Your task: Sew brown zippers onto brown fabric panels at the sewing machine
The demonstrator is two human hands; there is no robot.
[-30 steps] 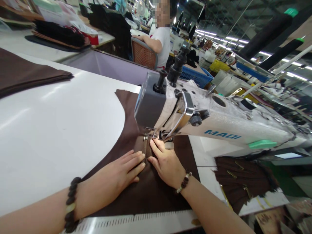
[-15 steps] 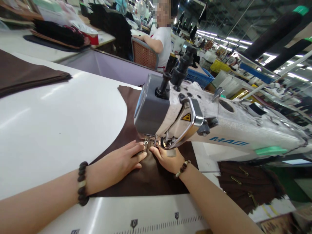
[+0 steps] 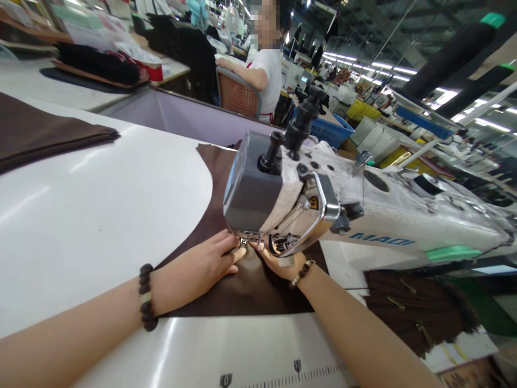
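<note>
A dark brown fabric piece [image 3: 250,291] lies on the white table [image 3: 100,215] under the head of a white sewing machine [image 3: 323,210]. My left hand [image 3: 197,264] rests flat on the fabric, fingers stretched toward the presser foot [image 3: 252,240]. My right hand [image 3: 278,261] presses the fabric just right of the needle; the machine head hides most of its fingers. Both wrists wear bead bracelets.
A folded brown cloth [image 3: 44,134] lies at the far left. A pile of brown pieces with metal zips [image 3: 416,312] sits low on the right. A person in a white shirt [image 3: 262,70] sits at the station ahead. A ruler scale [image 3: 283,372] runs along the near table edge.
Both hands have slid forward with the fabric toward the needle. The fabric's near edge has moved away from the table front, and my right fingers have gone under the machine head.
</note>
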